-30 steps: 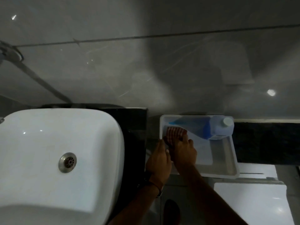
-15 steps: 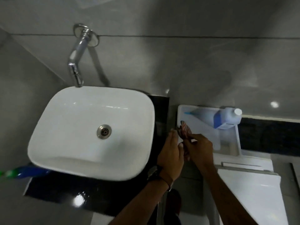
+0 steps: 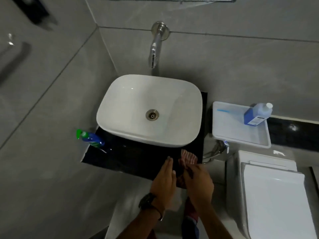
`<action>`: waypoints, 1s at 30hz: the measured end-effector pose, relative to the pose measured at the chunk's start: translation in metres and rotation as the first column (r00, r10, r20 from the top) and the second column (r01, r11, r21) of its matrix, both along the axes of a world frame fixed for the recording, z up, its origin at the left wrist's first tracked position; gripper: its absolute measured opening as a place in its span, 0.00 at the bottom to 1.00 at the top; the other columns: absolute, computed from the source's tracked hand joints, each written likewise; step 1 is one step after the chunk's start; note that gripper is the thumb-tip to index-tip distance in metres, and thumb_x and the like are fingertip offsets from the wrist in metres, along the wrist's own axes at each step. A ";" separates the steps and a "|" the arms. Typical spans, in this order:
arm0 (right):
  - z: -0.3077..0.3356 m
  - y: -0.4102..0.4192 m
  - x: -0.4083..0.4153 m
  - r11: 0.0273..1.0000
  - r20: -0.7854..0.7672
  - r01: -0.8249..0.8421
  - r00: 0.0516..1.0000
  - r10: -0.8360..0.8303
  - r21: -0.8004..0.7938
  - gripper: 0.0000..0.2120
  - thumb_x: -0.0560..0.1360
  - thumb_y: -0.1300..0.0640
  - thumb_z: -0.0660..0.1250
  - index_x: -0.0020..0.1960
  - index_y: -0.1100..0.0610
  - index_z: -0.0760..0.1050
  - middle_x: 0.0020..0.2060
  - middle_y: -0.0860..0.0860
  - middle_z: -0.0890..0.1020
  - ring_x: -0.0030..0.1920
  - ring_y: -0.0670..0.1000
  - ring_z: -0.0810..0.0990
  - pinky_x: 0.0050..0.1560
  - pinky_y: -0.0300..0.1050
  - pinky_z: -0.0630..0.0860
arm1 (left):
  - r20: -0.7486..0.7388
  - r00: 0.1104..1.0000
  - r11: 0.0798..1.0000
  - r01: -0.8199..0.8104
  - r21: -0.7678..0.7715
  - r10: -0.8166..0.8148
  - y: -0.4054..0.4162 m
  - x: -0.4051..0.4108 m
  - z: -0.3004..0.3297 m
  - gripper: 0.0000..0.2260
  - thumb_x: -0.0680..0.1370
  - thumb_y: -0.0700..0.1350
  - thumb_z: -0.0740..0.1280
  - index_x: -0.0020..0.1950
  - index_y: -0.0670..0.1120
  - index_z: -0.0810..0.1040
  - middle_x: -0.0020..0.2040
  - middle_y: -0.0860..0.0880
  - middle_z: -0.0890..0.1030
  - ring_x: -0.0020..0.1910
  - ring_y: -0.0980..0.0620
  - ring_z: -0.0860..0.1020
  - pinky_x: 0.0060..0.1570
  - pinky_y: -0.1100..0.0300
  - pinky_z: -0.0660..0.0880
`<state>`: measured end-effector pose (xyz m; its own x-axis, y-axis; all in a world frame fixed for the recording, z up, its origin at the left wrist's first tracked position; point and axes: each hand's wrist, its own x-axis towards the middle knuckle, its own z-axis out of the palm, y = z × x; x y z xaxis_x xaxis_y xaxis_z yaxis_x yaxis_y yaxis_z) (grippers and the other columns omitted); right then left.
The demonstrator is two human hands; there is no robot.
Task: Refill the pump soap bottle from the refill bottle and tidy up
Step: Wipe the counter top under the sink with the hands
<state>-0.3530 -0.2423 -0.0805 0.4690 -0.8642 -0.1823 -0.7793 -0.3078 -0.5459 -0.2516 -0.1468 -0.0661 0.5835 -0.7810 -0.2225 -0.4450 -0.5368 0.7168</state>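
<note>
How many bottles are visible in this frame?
2. A blue refill bottle with a white cap stands in the white plastic tray's far right corner; a blue bottle with a green top sits left of the white basin. Others may be outside view.

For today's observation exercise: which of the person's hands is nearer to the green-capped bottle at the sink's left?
Left. The left hand is at the counter's front edge, right of the bottle. The right hand, gripping a striped cloth, lies farther right.

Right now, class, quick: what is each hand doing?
Left hand: open, fingers straight, holding nothing.
Right hand: closed on the red-and-white striped cloth.
</note>
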 end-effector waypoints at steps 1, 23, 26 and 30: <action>-0.002 0.006 0.002 1.000 -0.022 -0.015 1.000 0.015 -0.011 0.11 0.80 0.52 0.69 0.62 0.49 0.83 0.56 0.50 0.82 0.52 0.53 0.82 0.44 0.47 0.79 | -0.010 1.000 1.000 -0.016 0.003 0.016 0.013 0.006 -0.002 0.23 0.86 0.46 0.51 0.81 0.46 0.53 0.82 0.51 0.54 0.80 0.55 0.55 0.76 0.66 0.52; -0.084 0.051 0.080 0.905 -0.219 -0.330 0.936 0.277 -0.267 0.34 0.83 0.44 0.53 0.86 0.52 0.47 0.85 0.56 0.54 0.85 0.58 0.46 0.83 0.62 0.53 | 0.444 0.896 0.942 -0.151 0.299 0.003 0.146 0.215 -0.081 0.27 0.83 0.50 0.45 0.79 0.38 0.50 0.81 0.43 0.51 0.81 0.44 0.52 0.79 0.51 0.51; -0.086 0.076 0.128 0.848 -0.178 -0.451 0.892 0.417 -0.277 0.34 0.83 0.46 0.56 0.85 0.51 0.51 0.84 0.55 0.57 0.85 0.60 0.49 0.83 0.63 0.53 | 0.476 0.879 0.947 -0.144 0.286 -0.010 0.151 0.217 -0.093 0.27 0.83 0.50 0.44 0.79 0.38 0.52 0.81 0.41 0.54 0.80 0.45 0.52 0.79 0.48 0.53; -0.085 0.112 0.202 0.786 -0.158 -0.558 0.830 0.535 -0.266 0.34 0.82 0.47 0.55 0.85 0.53 0.50 0.84 0.56 0.57 0.85 0.60 0.48 0.83 0.63 0.51 | 0.491 0.871 0.948 -0.171 0.268 0.018 0.149 0.216 -0.099 0.28 0.82 0.50 0.44 0.79 0.37 0.54 0.81 0.42 0.55 0.80 0.45 0.53 0.79 0.47 0.54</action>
<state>-0.1513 -0.1300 -0.1653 0.8743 -0.4851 -0.0180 -0.4656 -0.8275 -0.3139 -0.0361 0.0021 -0.1650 0.7443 -0.6593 -0.1069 -0.6260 -0.7444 0.2322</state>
